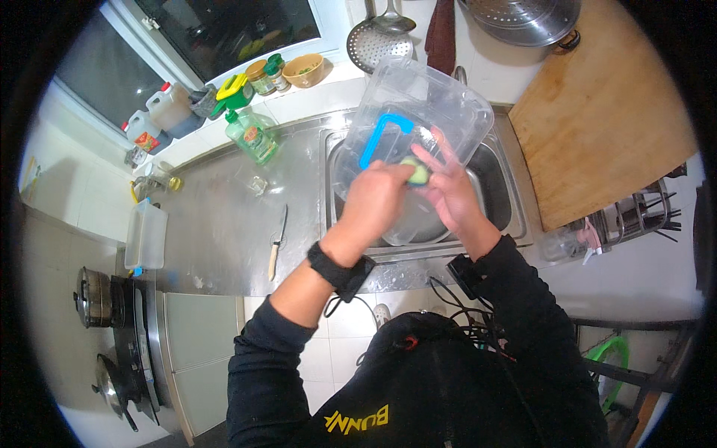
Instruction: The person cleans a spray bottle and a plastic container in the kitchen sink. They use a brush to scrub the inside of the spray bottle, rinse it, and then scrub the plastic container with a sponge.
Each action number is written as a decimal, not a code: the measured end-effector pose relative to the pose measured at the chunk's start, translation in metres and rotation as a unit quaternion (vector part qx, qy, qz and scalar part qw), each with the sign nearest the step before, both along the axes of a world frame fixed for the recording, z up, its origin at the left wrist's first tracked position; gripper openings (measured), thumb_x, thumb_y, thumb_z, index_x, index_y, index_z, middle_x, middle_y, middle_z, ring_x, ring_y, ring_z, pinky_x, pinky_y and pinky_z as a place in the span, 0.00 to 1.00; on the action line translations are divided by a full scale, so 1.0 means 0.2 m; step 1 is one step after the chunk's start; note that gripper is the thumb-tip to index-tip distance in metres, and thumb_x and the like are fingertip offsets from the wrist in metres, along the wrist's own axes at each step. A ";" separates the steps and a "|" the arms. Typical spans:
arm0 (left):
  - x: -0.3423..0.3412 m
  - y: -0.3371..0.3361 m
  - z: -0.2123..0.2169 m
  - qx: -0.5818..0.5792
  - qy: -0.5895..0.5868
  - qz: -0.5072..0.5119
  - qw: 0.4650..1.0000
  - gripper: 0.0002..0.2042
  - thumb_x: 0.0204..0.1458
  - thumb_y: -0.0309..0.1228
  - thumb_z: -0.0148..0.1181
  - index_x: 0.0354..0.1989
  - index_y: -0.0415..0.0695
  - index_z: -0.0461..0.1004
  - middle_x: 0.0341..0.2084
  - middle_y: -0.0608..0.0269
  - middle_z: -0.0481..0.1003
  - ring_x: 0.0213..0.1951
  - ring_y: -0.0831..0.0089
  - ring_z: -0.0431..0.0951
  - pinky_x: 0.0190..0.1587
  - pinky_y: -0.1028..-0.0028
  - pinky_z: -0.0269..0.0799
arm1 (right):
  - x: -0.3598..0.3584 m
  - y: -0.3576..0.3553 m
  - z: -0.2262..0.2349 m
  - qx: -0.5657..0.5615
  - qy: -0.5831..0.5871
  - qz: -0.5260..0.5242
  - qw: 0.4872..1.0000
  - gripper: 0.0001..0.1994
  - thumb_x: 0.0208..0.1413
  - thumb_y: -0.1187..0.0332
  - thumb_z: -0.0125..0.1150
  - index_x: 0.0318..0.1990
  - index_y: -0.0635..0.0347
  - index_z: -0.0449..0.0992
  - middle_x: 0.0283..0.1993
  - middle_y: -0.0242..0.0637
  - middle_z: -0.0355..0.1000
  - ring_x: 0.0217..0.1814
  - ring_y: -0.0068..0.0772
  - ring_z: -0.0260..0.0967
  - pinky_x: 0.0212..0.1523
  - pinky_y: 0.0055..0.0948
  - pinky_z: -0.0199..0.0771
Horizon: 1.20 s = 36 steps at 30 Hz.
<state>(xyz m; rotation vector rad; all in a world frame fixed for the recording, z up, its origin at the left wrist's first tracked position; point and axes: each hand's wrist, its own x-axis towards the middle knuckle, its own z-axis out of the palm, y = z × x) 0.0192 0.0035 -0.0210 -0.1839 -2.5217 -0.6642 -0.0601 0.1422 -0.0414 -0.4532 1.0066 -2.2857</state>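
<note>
Over the sink, a clear plastic box point(457, 97) with a blue latch strip point(381, 134) is tilted up. My right hand point(454, 193) holds it near its lower right side, some fingers stretched along the plastic. My left hand point(375, 203) is closed on a small pale-green sponge point(419, 175), which sits between my two hands against the box. The sponge is partly covered by my fingers and slightly blurred. The metal sink point(515, 198) lies beneath, mostly hidden by the box and hands.
On the steel counter point(216, 224) lie a knife point(277, 243) with a light handle and a green dish-soap bottle point(252, 137). A clear bin point(147, 235) stands at the left end. Jars and a bowl point(304, 70) line the sill. A wooden board point(597, 112) leans at right.
</note>
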 end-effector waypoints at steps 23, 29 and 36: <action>-0.23 0.08 0.27 -0.017 0.144 0.018 0.989 0.09 0.37 0.19 0.56 0.29 0.41 0.76 0.30 0.52 0.73 0.37 0.54 0.73 0.42 0.62 0.71 | -0.02 0.02 0.00 0.073 0.087 0.010 0.994 0.39 0.46 0.84 0.53 0.68 0.49 0.53 0.67 0.45 0.55 0.61 0.41 0.63 0.56 0.38 0.69; -0.25 -0.48 0.14 0.118 0.070 0.110 0.984 0.14 0.50 0.27 0.58 0.45 0.38 0.75 0.45 0.51 0.75 0.46 0.57 0.75 0.51 0.65 0.69 | -0.03 0.10 0.09 0.091 0.094 0.065 0.989 0.39 0.48 0.82 0.53 0.70 0.51 0.47 0.67 0.53 0.53 0.63 0.46 0.62 0.59 0.42 0.67; -0.06 -0.66 0.05 0.624 -0.178 -0.093 0.755 0.21 0.53 0.27 0.56 0.57 0.41 0.66 0.48 0.62 0.73 0.46 0.73 0.74 0.50 0.74 0.69 | -0.03 0.05 0.15 0.100 0.101 0.149 0.979 0.39 0.50 0.82 0.53 0.70 0.54 0.46 0.69 0.57 0.49 0.65 0.51 0.59 0.62 0.45 0.63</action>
